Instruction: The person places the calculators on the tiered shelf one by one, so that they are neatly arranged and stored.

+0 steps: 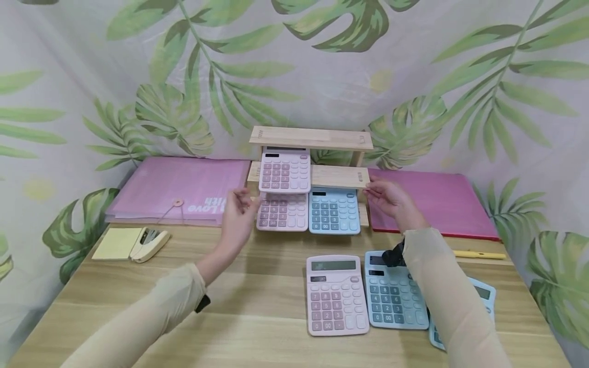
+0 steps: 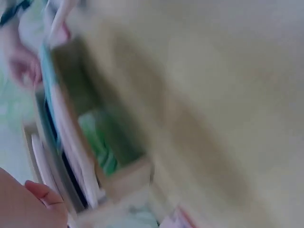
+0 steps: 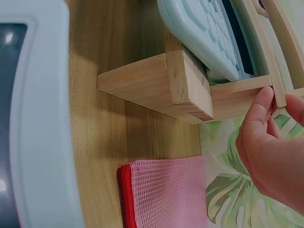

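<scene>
A tiered wooden rack (image 1: 313, 137) stands at the back middle of the table. One pink calculator (image 1: 285, 174) leans on its middle tier; below it a second pink calculator (image 1: 282, 213) and a blue calculator (image 1: 334, 212) sit side by side. My right hand (image 1: 391, 202) pinches the right end of the middle board (image 3: 277, 88) between thumb and fingers. At the rack's left side, my left hand (image 1: 236, 220) is loosely bent, its fingertips close by the lower pink calculator's edge and nothing in its grasp. The left wrist view is blurred.
In front lie a pink calculator (image 1: 337, 327), a blue calculator (image 1: 398, 306) and another blue one (image 1: 486, 301), partly hidden by the right sleeve. Pink folders flank the rack, left (image 1: 184, 179) and right (image 1: 428, 199). Sticky notes (image 1: 116, 244), a stapler (image 1: 151, 248) and a yellow pen (image 1: 478, 254) lie about.
</scene>
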`<state>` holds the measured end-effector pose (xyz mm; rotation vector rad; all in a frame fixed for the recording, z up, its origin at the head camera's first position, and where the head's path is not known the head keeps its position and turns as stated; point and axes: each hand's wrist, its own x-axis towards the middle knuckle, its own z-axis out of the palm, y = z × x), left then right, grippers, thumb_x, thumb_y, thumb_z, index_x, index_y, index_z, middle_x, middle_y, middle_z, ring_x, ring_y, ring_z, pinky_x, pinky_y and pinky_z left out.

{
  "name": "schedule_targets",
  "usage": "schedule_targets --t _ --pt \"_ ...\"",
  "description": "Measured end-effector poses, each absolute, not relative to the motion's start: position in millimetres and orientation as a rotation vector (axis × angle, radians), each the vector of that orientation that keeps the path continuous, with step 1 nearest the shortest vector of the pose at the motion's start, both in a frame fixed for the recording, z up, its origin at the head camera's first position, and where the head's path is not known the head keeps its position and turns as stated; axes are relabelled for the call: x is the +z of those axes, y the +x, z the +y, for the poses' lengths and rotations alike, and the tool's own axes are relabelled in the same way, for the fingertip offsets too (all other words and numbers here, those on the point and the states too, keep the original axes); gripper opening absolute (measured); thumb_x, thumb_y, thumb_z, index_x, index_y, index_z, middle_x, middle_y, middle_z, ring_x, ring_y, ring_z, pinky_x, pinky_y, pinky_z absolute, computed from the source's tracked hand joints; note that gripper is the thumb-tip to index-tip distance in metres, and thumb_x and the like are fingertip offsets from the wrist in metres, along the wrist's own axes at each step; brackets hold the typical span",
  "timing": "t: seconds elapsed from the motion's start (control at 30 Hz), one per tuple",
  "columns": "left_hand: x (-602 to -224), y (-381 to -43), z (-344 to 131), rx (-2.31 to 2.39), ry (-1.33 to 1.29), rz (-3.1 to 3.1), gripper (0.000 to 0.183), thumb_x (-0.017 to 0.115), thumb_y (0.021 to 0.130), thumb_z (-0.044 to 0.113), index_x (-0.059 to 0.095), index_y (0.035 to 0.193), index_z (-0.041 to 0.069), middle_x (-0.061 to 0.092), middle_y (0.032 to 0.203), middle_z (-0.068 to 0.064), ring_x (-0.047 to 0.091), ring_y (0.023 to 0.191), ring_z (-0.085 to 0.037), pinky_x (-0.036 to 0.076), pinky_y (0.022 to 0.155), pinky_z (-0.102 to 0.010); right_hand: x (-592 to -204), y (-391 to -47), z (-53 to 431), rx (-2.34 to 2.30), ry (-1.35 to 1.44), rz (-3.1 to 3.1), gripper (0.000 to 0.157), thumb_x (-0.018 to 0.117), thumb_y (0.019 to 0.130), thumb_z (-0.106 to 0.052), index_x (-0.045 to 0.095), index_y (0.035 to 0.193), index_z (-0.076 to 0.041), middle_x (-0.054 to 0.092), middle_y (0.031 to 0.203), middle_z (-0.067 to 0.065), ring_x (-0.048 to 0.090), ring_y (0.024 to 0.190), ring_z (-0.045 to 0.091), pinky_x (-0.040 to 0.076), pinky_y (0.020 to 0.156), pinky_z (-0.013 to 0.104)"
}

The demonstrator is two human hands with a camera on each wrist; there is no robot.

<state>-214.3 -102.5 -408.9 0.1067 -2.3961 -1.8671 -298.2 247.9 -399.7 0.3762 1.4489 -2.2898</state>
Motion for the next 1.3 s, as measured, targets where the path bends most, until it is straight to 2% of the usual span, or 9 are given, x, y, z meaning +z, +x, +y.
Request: schedule_targets --t 0.13,0.23,0.47,0.57,0.67,0.83,0.97,1.13,1.3 --pt "-427.3 -180.4 -85.9 -1.577 -0.305 -2.8 0.025 0.059 0.09 0.026 0.062 0.107 0.008 0.064 0.091 -0.003 0.055 0.076 -0.011 0.051 0.065 -0.021 -398.0 -297.7 250.8 -2.293 0.381 1.457 0.064 0.043 0.093 0.004 0.015 0.148 -0.011 0.067 0.088 0.0 0.061 0.086 0.009 0.035 0.113 0.024" --pt "-442.7 -164.9 -69.0 -1.39 -0.604 -3.092 0.031 0.059 0.088 0.034 0.065 0.107 0.011 0.068 0.095 -0.001 0.058 0.079 -0.009 0.052 0.071 -0.023 -397.3 -298.1 252.3 -2.293 0.384 1.457 0.064 0.043 0.093 0.004 0.015 0.148 -0.011 0.066 0.088 0.0 0.061 0.085 0.009 0.027 0.117 0.025" --pt "-465.6 -159.8 -41.5 -1.358 -0.716 -3.173 0.025 0.069 0.08 0.038 0.065 0.085 0.014 0.059 0.074 0.002 0.05 0.068 -0.01 0.045 0.057 -0.02 -399.8 -301.3 248.6 -2.285 0.38 1.439 0.063 0.042 0.093 0.004 0.016 0.148 -0.011 0.066 0.087 0.0 0.06 0.087 0.01 0.044 0.102 0.021" --pt "-466.5 -159.6 -36.9 -1.315 -0.712 -3.166 0.02 0.071 0.078 0.035 0.064 0.079 0.016 0.056 0.072 0.004 0.047 0.07 -0.01 0.041 0.06 -0.019 -401.3 -301.8 247.9 -2.284 0.374 1.446 0.062 0.041 0.093 0.004 0.016 0.148 -0.01 0.067 0.086 0.0 0.06 0.086 0.01 0.045 0.099 0.02" --pt "-465.3 -156.2 -38.7 -1.323 -0.731 -3.165 0.016 0.068 0.082 0.032 0.066 0.086 0.016 0.058 0.076 0.004 0.048 0.072 -0.01 0.043 0.062 -0.02 -402.1 -300.7 247.8 -2.278 0.373 1.46 0.062 0.041 0.094 0.004 0.015 0.148 -0.01 0.066 0.087 -0.001 0.06 0.086 0.009 0.045 0.098 0.02" --pt "-460.3 -143.8 -50.7 -1.756 -0.658 -3.097 0.027 0.053 0.094 0.027 0.053 0.117 0.013 0.065 0.092 -0.005 0.06 0.076 -0.01 0.056 0.067 -0.027 -402.3 -298.5 247.6 -2.28 0.367 1.465 0.062 0.041 0.094 0.004 0.014 0.148 -0.01 0.065 0.088 -0.001 0.06 0.086 0.009 0.049 0.091 0.018" --pt "-451.5 -138.0 -59.9 -2.315 -0.386 -2.908 0.031 0.044 0.098 0.025 0.039 0.124 0.008 0.064 0.092 -0.014 0.064 0.063 -0.017 0.06 0.055 -0.036 -400.8 -298.2 248.2 -2.294 0.36 1.451 0.062 0.04 0.094 0.004 0.014 0.148 -0.009 0.066 0.086 0.0 0.06 0.085 0.009 0.045 0.098 0.02" --pt "-432.7 -142.5 -64.2 -2.703 -0.124 -2.712 0.04 0.041 0.098 0.035 0.036 0.129 0.011 0.068 0.081 -0.003 0.065 0.061 -0.014 0.057 0.051 -0.027 -399.4 -297.5 248.9 -2.286 0.365 1.464 0.062 0.04 0.094 0.004 0.015 0.148 -0.01 0.065 0.088 0.0 0.06 0.086 0.009 0.042 0.102 0.021" --pt "-394.4 -165.5 -55.9 -2.822 0.047 -2.53 0.044 0.044 0.096 0.037 0.038 0.133 0.014 0.068 0.09 -0.002 0.067 0.068 -0.014 0.059 0.058 -0.025 -399.8 -296.9 248.8 -2.291 0.356 1.454 0.063 0.042 0.093 0.004 0.015 0.148 -0.01 0.066 0.088 0.001 0.061 0.086 0.01 0.048 0.095 0.02"
